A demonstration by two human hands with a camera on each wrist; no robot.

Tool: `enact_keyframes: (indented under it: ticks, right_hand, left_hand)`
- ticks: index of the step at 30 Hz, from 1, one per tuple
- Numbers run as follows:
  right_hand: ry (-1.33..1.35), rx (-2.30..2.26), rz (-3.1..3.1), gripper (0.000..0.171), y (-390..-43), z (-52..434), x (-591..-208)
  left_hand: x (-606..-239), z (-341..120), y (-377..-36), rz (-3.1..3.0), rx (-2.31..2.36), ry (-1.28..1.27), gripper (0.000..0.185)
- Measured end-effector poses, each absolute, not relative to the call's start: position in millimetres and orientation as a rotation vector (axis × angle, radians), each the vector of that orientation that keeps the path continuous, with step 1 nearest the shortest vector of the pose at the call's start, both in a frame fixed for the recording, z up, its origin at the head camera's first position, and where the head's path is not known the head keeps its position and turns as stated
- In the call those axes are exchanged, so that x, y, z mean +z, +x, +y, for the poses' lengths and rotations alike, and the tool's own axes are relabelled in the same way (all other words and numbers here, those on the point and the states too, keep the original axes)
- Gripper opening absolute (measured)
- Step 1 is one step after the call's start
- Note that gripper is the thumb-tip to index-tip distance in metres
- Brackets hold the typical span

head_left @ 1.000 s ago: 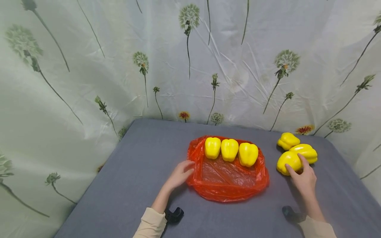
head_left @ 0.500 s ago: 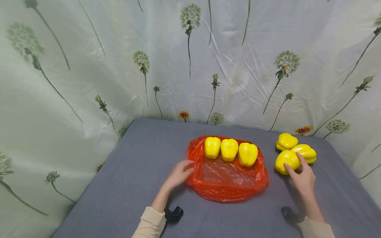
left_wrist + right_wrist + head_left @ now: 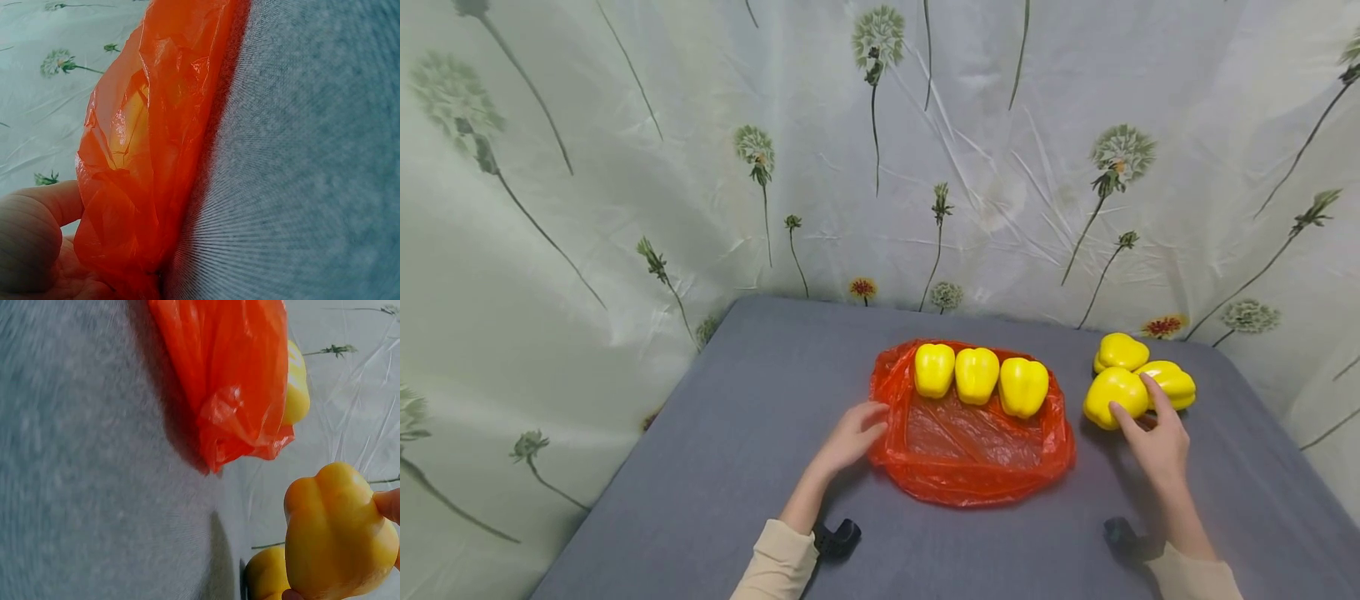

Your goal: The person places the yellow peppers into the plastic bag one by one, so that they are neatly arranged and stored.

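Your right hand (image 3: 1159, 446), thumb spread from its other digits, pinches a yellow pepper (image 3: 1115, 398) above the counter (image 3: 775, 400), near two more peppers (image 3: 1172, 383); your left hand (image 3: 848, 437) lies relaxed against the red bag (image 3: 977, 490) holding three peppers (image 3: 977, 377).

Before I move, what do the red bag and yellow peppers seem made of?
Red bag: thin, glossy plastic film, it seems; it crinkles, and yellow shows through it. Yellow peppers: smooth and glossy with bright highlights; real flesh or moulded plastic, the look leaves open.
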State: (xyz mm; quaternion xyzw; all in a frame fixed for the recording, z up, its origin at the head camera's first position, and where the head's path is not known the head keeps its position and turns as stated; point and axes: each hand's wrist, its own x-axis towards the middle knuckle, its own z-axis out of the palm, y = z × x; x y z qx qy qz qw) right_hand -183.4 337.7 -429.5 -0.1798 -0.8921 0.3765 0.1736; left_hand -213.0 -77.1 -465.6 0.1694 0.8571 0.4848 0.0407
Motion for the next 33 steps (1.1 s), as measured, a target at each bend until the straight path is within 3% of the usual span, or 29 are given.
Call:
enact_keyframes:
  ticks: [33]
  right_hand:
    - [-0.27, 1.24, -2.495, 0.068, -177, 298, -411]
  left_hand:
    - [-467, -77, -216, 2.614, 1.489, 0.515, 0.037]
